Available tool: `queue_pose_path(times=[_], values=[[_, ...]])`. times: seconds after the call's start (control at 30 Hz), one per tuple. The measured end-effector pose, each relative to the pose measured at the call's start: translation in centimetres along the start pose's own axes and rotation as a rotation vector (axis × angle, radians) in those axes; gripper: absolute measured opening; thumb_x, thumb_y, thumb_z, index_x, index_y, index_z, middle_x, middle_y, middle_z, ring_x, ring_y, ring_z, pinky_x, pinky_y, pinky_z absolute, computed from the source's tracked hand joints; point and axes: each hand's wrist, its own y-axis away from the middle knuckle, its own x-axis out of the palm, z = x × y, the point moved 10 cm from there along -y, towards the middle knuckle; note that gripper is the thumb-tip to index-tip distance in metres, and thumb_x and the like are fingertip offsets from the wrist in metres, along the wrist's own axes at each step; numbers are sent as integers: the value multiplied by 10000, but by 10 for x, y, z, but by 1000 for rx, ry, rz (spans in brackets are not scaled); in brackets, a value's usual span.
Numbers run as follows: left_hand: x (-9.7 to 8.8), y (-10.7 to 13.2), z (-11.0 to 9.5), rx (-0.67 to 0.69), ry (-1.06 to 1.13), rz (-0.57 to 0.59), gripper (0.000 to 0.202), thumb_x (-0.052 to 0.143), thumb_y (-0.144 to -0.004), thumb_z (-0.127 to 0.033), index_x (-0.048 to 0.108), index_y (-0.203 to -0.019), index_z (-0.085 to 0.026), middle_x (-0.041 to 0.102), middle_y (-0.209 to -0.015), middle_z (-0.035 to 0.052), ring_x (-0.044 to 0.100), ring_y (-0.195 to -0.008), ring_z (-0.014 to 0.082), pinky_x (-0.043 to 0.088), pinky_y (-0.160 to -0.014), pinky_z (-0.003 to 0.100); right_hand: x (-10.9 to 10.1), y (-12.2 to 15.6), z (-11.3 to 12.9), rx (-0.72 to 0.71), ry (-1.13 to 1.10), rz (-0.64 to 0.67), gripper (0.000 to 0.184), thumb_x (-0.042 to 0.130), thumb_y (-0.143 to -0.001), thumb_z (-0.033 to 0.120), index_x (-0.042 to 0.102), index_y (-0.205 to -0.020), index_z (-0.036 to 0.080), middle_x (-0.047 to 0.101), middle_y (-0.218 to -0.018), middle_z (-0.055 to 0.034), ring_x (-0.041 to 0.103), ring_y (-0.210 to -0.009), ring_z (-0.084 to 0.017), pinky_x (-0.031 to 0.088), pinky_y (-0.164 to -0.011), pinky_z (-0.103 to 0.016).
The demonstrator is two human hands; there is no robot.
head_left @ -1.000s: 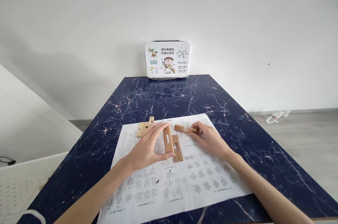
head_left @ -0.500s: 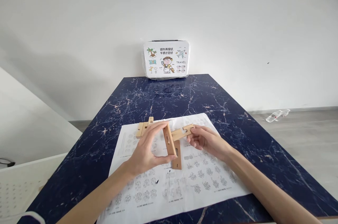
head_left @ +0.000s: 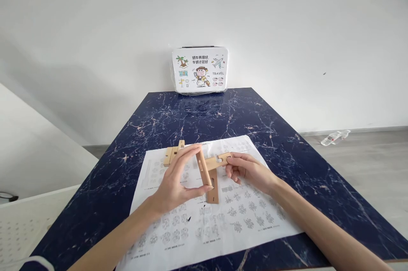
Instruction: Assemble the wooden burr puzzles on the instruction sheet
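Note:
My left hand (head_left: pixel 178 181) grips a slotted wooden puzzle piece (head_left: pixel 204 168) by its two ends, thumb below and fingers above, holding it tilted over the sheet. Between the thumb and fingers of my right hand (head_left: pixel 250 169) is a notched wooden puzzle piece (head_left: pixel 219 160). Its far end meets the slot of the left piece and seems to sit in it. Below them, a third wooden piece (head_left: pixel 213 190) with a slot lies on the printed sheet (head_left: pixel 178 254). Several more wooden pieces (head_left: pixel 170 156) are grouped past my left fingers, partly hidden.
The sheet of printed diagrams lies on a dark blue marbled table (head_left: pixel 197 122). A white cartoon case (head_left: pixel 200 71) stands at the table's far end against the wall. On the floor to the right lies a plastic bottle (head_left: pixel 334 138). A white perforated surface (head_left: pixel 25 228) is at lower left.
My right hand has shifted slightly left, bringing the notched piece further into the slotted piece. My left hand keeps its grip almost in place.

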Motion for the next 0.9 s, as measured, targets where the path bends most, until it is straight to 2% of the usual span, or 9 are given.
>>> queue_pose_path(times=[0.2, 0.33, 0.5, 0.6, 0.7, 0.9], values=[[1, 1, 3, -34, 40, 13, 866, 866, -862, -463, 391, -1582, -387, 507, -1555, 112, 505, -1447, 378, 482, -1197, 634, -4, 0, -5, 24, -41, -8, 262, 732, -975, 433, 706, -946, 174, 715, -809, -54, 549, -599, -130, 421, -551, -289], [2, 0, 1, -58, 92, 27, 821, 859, -870, -458, 415, -1558, -395, 491, -1561, 108, 489, -1462, 380, 468, -1210, 642, -1, 0, -8, 49, -55, 41, 276, 739, -971, 432, 726, -970, 156, 708, -782, -51, 525, -566, -116, 413, -531, -277], [1, -1, -7, -22, 164, -10, 779, 833, -886, -494, 429, -1544, -393, 456, -1560, 110, 459, -1485, 379, 462, -1222, 634, 5, 2, -13, 108, -144, 104, 257, 774, -942, 400, 731, -958, 146, 646, -701, -9, 438, -500, -83, 356, -476, -242], [4, 0, -8, -14, 189, 5, 789, 824, -891, -505, 410, -1554, -400, 437, -1562, 117, 465, -1480, 388, 453, -1225, 647, 7, 3, -13, 112, -107, 129, 263, 740, -973, 410, 735, -1010, 150, 625, -688, 5, 417, -489, -83, 364, -484, -249], [8, 2, -6, -14, 188, 32, 800, 823, -890, -504, 395, -1560, -417, 427, -1577, 111, 468, -1478, 390, 464, -1218, 645, 5, 5, -12, 99, -37, 114, 273, 709, -996, 435, 725, -999, 163, 620, -684, 7, 416, -491, -92, 371, -499, -267], [9, 2, 0, -41, 147, 63, 859, 845, -886, -450, 357, -1593, -418, 445, -1602, 99, 443, -1507, 373, 443, -1245, 626, -7, 6, 1, -8, 154, -18, 325, 674, -1013, 491, 724, -887, 196, 600, -647, 1, 449, -534, -121, 350, -533, -301]])
